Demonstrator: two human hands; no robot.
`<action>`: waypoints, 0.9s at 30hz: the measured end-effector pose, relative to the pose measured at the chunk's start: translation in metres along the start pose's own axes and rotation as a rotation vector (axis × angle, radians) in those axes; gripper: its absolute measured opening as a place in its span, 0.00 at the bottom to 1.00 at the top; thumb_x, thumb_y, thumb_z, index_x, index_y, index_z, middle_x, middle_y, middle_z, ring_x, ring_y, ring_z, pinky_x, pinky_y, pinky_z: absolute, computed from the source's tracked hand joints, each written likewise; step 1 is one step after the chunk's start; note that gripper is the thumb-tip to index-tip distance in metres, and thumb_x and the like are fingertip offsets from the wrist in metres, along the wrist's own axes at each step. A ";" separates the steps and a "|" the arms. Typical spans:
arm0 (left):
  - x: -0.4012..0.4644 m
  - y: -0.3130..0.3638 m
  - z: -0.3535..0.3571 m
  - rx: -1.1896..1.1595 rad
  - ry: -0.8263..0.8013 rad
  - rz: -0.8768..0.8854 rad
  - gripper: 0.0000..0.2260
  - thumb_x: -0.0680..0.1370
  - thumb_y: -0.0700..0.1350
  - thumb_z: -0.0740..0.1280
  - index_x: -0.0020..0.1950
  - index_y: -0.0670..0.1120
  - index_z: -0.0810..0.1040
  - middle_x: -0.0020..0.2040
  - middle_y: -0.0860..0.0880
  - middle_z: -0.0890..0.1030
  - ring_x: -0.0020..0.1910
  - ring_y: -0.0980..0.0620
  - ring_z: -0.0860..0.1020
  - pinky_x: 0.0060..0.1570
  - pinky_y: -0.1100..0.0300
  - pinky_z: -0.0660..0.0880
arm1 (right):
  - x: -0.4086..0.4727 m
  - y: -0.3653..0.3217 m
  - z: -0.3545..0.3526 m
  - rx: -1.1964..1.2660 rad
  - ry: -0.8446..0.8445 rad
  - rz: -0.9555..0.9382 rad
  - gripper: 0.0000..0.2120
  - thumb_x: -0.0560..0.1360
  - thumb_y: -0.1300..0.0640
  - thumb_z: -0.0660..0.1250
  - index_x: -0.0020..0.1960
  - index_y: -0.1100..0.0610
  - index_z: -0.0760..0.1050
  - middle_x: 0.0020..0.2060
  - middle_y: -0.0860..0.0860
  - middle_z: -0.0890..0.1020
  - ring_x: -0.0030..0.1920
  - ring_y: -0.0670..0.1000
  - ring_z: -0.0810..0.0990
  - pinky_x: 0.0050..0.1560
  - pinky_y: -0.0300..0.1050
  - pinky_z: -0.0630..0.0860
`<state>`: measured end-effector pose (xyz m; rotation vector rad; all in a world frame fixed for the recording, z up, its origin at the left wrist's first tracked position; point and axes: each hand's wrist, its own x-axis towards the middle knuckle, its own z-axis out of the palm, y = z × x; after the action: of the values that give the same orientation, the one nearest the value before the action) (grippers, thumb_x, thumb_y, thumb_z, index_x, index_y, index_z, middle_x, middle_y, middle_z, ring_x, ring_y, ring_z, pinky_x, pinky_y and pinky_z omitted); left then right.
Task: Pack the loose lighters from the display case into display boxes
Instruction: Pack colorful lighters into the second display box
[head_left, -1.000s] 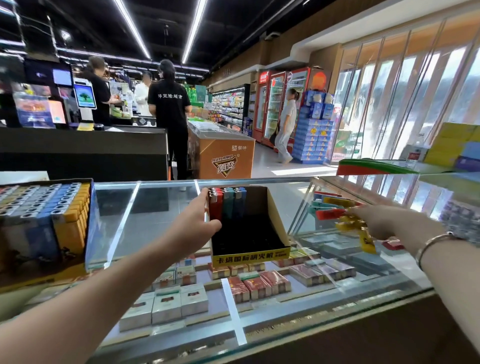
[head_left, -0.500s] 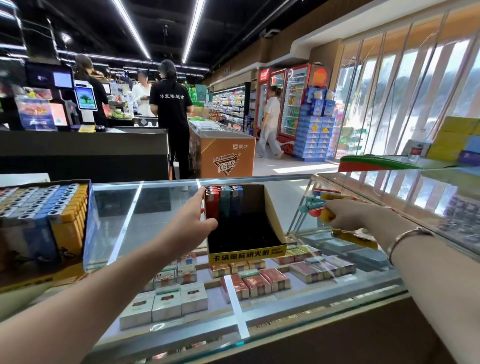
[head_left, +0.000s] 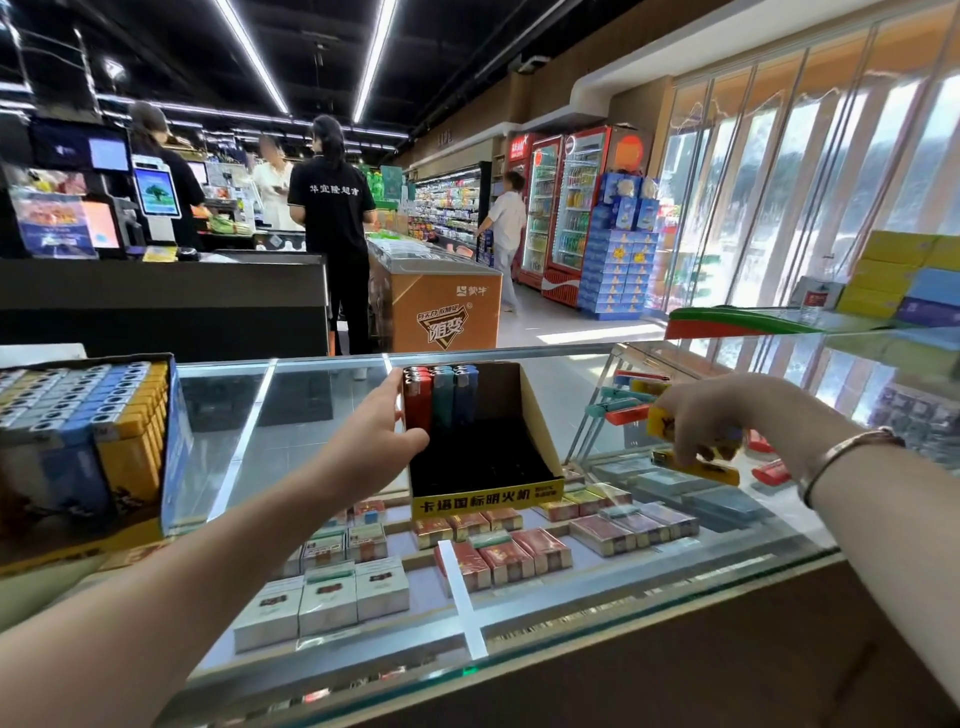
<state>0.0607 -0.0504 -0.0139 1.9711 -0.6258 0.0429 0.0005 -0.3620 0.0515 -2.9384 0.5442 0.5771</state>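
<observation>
A black display box (head_left: 540, 431) with a yellow front strip stands on the glass counter (head_left: 291, 410). A few upright lighters (head_left: 439, 397), red, teal and blue, fill its back left corner. My left hand (head_left: 371, 439) grips the box's left wall, thumb inside by the red lighters. My right hand (head_left: 719, 410) reaches over the loose lighters (head_left: 631, 402) lying on the glass at right and pinches a yellow lighter (head_left: 662, 423). Another yellow lighter (head_left: 696, 467) lies just below that hand.
A full box of blue, grey and yellow lighters (head_left: 85, 431) sits at the counter's left end. Cigarette packs (head_left: 498, 551) lie under the glass. Stacked cartons (head_left: 904, 280) stand at far right. People (head_left: 332, 218) stand at a checkout beyond, beside an orange freezer (head_left: 441, 312).
My right hand has dipped back onto the loose lighters and now pinches a yellow one. The left hand stays on the box. The camera has shifted slightly.
</observation>
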 end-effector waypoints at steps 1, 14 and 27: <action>0.000 -0.001 0.000 -0.003 0.004 -0.010 0.32 0.75 0.34 0.63 0.75 0.47 0.52 0.69 0.48 0.65 0.60 0.56 0.65 0.54 0.68 0.66 | 0.001 -0.001 0.003 -0.025 -0.014 0.007 0.16 0.68 0.65 0.70 0.52 0.56 0.69 0.46 0.56 0.75 0.40 0.52 0.76 0.40 0.45 0.78; 0.004 -0.001 -0.016 0.024 0.014 -0.105 0.33 0.70 0.31 0.63 0.70 0.56 0.59 0.54 0.48 0.64 0.51 0.47 0.72 0.47 0.57 0.76 | 0.022 -0.041 0.020 0.428 0.200 -0.310 0.07 0.67 0.62 0.69 0.36 0.56 0.71 0.28 0.50 0.73 0.27 0.48 0.72 0.26 0.38 0.69; 0.014 0.001 -0.050 0.241 -0.033 -0.248 0.18 0.69 0.33 0.60 0.52 0.53 0.64 0.49 0.48 0.68 0.47 0.49 0.72 0.45 0.56 0.75 | -0.003 -0.157 -0.008 1.438 0.215 -0.975 0.12 0.69 0.69 0.69 0.37 0.52 0.79 0.33 0.54 0.82 0.35 0.51 0.81 0.31 0.44 0.77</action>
<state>0.0847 -0.0140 0.0149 2.2747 -0.4078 -0.0699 0.0572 -0.2159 0.0639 -1.5157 -0.3867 -0.2295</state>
